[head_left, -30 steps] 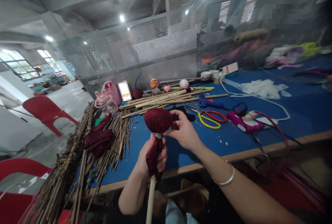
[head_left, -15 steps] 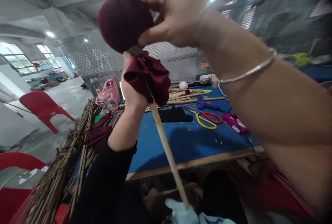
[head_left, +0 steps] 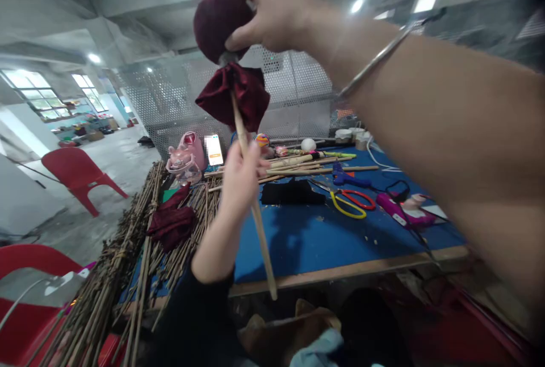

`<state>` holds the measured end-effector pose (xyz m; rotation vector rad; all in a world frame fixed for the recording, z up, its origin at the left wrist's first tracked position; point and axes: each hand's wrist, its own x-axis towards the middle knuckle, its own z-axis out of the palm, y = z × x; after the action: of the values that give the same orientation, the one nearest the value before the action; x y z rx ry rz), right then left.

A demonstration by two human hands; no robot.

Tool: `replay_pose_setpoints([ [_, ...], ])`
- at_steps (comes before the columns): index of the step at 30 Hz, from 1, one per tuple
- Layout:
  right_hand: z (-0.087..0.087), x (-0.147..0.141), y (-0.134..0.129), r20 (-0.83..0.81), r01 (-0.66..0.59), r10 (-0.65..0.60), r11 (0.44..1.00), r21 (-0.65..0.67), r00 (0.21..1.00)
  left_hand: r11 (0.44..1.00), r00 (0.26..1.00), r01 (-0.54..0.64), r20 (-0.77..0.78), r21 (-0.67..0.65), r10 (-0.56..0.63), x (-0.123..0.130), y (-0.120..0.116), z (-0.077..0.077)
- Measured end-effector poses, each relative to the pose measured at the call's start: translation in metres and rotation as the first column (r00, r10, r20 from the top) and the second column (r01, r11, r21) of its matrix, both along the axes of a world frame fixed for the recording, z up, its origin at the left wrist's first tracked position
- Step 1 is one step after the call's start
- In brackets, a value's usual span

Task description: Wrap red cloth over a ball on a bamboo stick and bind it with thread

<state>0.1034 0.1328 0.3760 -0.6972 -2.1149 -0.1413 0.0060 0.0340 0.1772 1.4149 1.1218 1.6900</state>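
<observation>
My right hand [head_left: 276, 9] grips a dark maroon cloth-covered ball [head_left: 219, 24] at its right side, raised in front of the wire-mesh panel. Under the ball is a narrow band, cinched above a gathered flare of shiny maroon cloth [head_left: 244, 95]. A pale wooden stick [head_left: 263, 242] runs down from inside this cloth, its lower end hanging past the table edge. My left hand [head_left: 242, 177] is wrapped round the stick below the cloth. Part of the stick is hidden behind that hand.
On the blue table [head_left: 306, 248] lie scissors [head_left: 349, 202], a blue glue gun [head_left: 347, 176], black cloth [head_left: 293, 192], a white ball [head_left: 309, 144] and several sticks. A phone [head_left: 213, 150] and pink cup [head_left: 185, 157] stand behind. Bundled twigs [head_left: 110, 259] and maroon cloth [head_left: 172, 225] lie left.
My left hand has slid from the gathered cloth down onto the stick. The ball and stick have shifted, the ball slightly right and the stick's lower end up and left.
</observation>
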Motion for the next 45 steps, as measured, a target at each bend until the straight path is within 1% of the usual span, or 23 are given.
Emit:
replay_pose_setpoints([
  [2,0.009,0.017,-0.005,0.157,0.132,-0.143,0.988,0.078,0.977,0.996,0.995,0.091,-0.027,-0.022,-0.092,0.028,-0.027,-0.051],
  [3,0.012,0.022,-0.011,0.24,0.177,-0.205,0.975,0.131,0.949,0.979,0.977,0.197,-0.07,-0.045,-0.199,0.04,-0.041,-0.074],
  [5,0.006,0.025,-0.031,0.361,0.129,-0.178,0.979,0.156,0.915,0.905,0.893,0.413,-0.152,-0.097,-0.424,0.055,-0.069,-0.107],
  [7,-0.019,0.017,-0.055,0.505,-0.024,-0.081,0.98,0.199,0.859,0.867,0.819,0.486,-0.29,-0.11,-0.496,0.056,-0.093,-0.121],
  [9,-0.061,0.003,-0.075,0.67,-0.209,0.07,0.97,0.129,0.739,0.863,0.771,0.5,-0.417,-0.071,-0.481,0.042,-0.112,-0.122],
  [10,-0.086,-0.005,-0.083,0.741,-0.271,0.145,0.961,0.052,0.655,0.89,0.786,0.456,-0.458,-0.026,-0.416,0.031,-0.12,-0.119],
  [11,-0.113,-0.013,-0.088,0.784,-0.297,0.202,0.955,-0.023,0.587,0.934,0.839,0.349,-0.47,0.076,-0.275,0.018,-0.125,-0.115],
  [12,-0.139,-0.021,-0.091,0.82,-0.319,0.254,0.943,-0.092,0.513,0.961,0.891,0.197,-0.445,0.195,-0.092,0.004,-0.128,-0.11],
  [13,-0.163,-0.028,-0.092,0.837,-0.338,0.304,0.928,-0.153,0.455,0.958,0.919,-0.006,-0.375,0.288,0.118,-0.01,-0.128,-0.106],
  [14,-0.185,-0.035,-0.092,0.842,-0.364,0.366,0.905,-0.222,0.396,0.922,0.904,-0.176,-0.313,0.343,0.29,-0.022,-0.126,-0.103],
  [16,-0.222,-0.043,-0.089,0.811,-0.372,0.466,0.866,-0.334,0.355,0.822,0.805,-0.419,-0.261,0.384,0.533,-0.042,-0.116,-0.1],
  [17,-0.236,-0.045,-0.087,0.785,-0.363,0.507,0.849,-0.384,0.355,0.813,0.766,-0.456,-0.307,0.362,0.565,-0.049,-0.109,-0.101],
  [18,-0.248,-0.045,-0.084,0.754,-0.352,0.544,0.832,-0.429,0.367,0.849,0.768,-0.436,-0.368,0.299,0.524,-0.054,-0.102,-0.104],
  [20,-0.266,-0.042,-0.078,0.683,-0.335,0.602,0.798,-0.5,0.414,0.958,0.852,-0.274,-0.442,0.079,0.28,-0.06,-0.089,-0.113],
  [21,-0.274,-0.038,-0.075,0.643,-0.327,0.619,0.785,-0.527,0.45,0.981,0.881,-0.192,-0.447,-0.037,0.156,-0.061,-0.084,-0.118],
  [22,-0.281,-0.033,-0.071,0.6,-0.318,0.631,0.772,-0.551,0.491,0.983,0.894,-0.128,-0.444,-0.128,0.059,-0.062,-0.081,-0.123],
  [24,-0.295,-0.022,-0.064,0.502,-0.29,0.628,0.75,-0.595,0.595,0.971,0.883,-0.08,-0.468,-0.224,-0.035,-0.064,-0.077,-0.133],
  [26,-0.307,-0.011,-0.058,0.393,-0.266,0.599,0.726,-0.634,0.698,0.97,0.845,-0.105,-0.534,-0.221,-0.03,-0.067,-0.076,-0.14],
  [28,-0.318,-0.005,-0.053,0.293,-0.278,0.582,0.696,-0.663,0.758,0.974,0.808,-0.135,-0.59,-0.184,0.001,-0.07,-0.075,-0.143],
  [30,-0.325,-0.003,-0.049,0.22,-0.308,0.592,0.659,-0.686,0.775,0.979,0.788,-0.129,-0.615,-0.157,0.005,-0.072,-0.074,-0.142],
  [33,-0.328,-0.005,-0.046,0.147,-0.35,0.622,0.603,-0.717,0.769,0.98,0.784,-0.031,-0.613,-0.195,-0.097,-0.075,-0.074,-0.136],
  [36,-0.326,-0.008,-0.045,0.13,-0.357,0.634,0.58,-0.732,0.762,0.976,0.762,-0.001,-0.633,-0.216,-0.139,-0.076,-0.078,-0.132],
  [45,-0.33,-0.009,-0.042,0.068,-0.377,0.639,0.533,-0.758,0.766,0.976,0.744,-0.22,-0.647,-0.003,0.165,-0.064,-0.077,-0.152],
])
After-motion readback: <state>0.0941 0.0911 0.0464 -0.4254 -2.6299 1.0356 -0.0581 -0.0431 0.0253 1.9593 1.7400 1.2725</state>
